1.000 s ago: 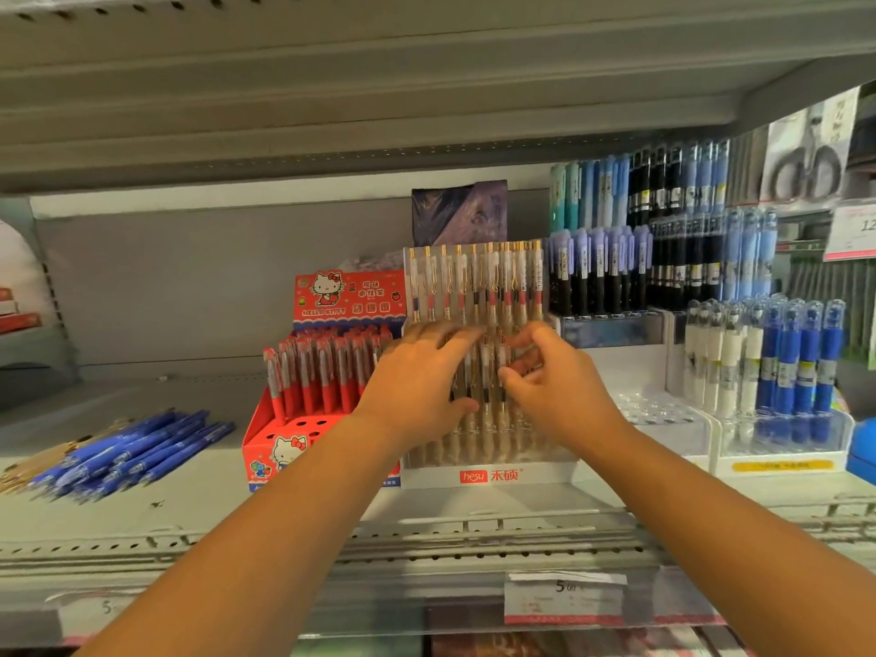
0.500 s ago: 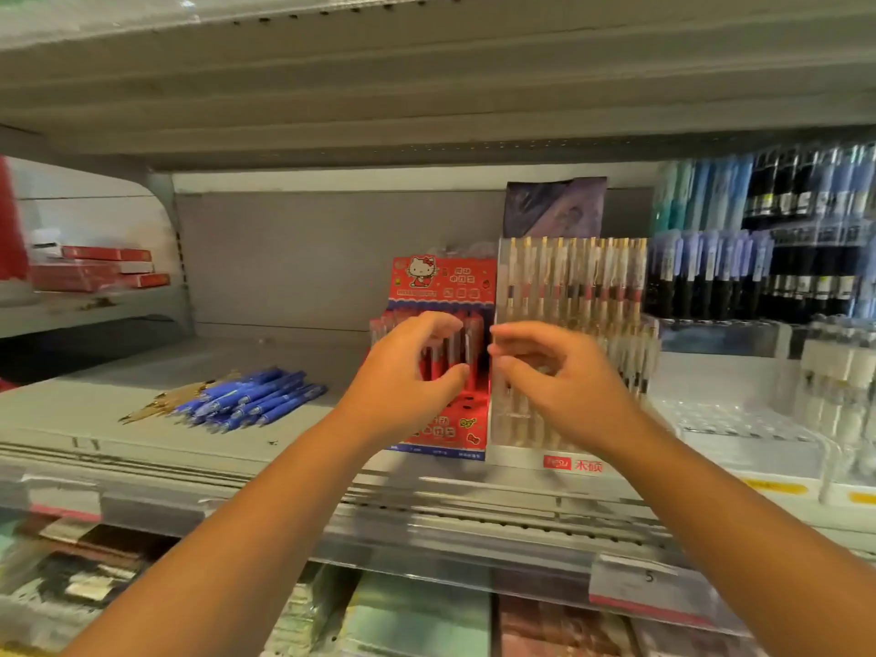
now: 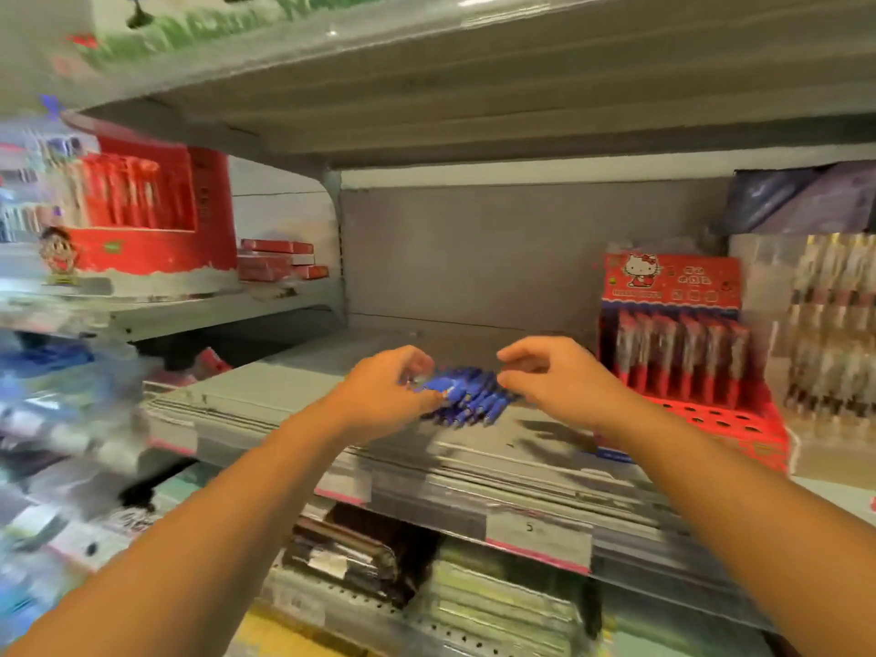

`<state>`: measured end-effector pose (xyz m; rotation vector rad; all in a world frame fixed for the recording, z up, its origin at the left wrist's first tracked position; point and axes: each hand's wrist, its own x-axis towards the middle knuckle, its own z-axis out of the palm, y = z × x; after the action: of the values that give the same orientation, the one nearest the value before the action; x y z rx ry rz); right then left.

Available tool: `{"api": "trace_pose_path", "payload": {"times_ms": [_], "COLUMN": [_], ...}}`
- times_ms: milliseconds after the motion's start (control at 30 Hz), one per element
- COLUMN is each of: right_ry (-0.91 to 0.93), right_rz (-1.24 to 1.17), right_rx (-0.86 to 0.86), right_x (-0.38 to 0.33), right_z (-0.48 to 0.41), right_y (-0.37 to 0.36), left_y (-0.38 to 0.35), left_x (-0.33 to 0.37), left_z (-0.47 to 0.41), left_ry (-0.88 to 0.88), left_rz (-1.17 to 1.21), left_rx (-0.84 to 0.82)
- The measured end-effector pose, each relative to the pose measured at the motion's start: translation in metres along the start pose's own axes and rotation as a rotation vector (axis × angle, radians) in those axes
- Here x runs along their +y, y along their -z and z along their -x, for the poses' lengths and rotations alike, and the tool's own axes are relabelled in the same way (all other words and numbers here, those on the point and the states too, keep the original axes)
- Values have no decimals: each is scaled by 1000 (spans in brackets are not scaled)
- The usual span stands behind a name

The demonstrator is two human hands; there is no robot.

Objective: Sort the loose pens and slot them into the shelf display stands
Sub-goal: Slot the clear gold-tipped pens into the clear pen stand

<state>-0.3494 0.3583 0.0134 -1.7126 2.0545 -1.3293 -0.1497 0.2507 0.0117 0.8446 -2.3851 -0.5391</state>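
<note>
Loose pens (image 3: 467,400) are lying heaped on the shelf (image 3: 265,395), at nine o'clock of the red stand (image 3: 682,353). My left hand (image 3: 388,395) is curling at them, though I cannot tell its grip; my right hand (image 3: 554,377) is hovering slack and empty. I judge I am risking a lopsided scoop that spills pens off the front edge.

blue pens (image 3: 467,400) piled on shelf (image 3: 265,395)

The scene is taken in by a single wide-angle camera worn on the head, faced forward and slightly down into a shop shelf (image 3: 265,400) at close range. Both forearms (image 3: 246,495) are seen entering from the lower corners, with the left hand (image 3: 384,391) and right hand (image 3: 559,377) framed near the middle. The left edge is blurred.
</note>
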Motion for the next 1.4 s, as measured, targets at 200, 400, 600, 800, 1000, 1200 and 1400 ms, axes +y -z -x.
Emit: {"api": "trace_pose_path", "payload": {"times_ms": [200, 400, 600, 800, 1000, 1200, 1400], "right_ry": [14, 6, -40, -98, -198, -336, -372], "right_rz": [157, 435, 706, 675, 663, 662, 661], "right_rx": [-20, -325, -549, -586, -563, -453, -402], "right_x": [-24, -33, -24, -19, -20, -23, -19], "right_z": [-57, -111, -152, -166, -157, -156, -150], "right_y": [-53, -79, -86, -87, -92, -101, -103], "left_y": [35, 29, -3, -13, -14, -11, -7], "left_x": [-70, -104, -110, -109, -108, -103, -108], "left_z": [-30, -89, -146, -186, -199, -192, -192], "left_ry": [77, 116, 183, 317, 274, 107, 9], "left_rz": [-99, -201, -207, -135, -125, -152, -183], "left_rx": [-104, -220, -377, -651, -740, -859, -883]}}
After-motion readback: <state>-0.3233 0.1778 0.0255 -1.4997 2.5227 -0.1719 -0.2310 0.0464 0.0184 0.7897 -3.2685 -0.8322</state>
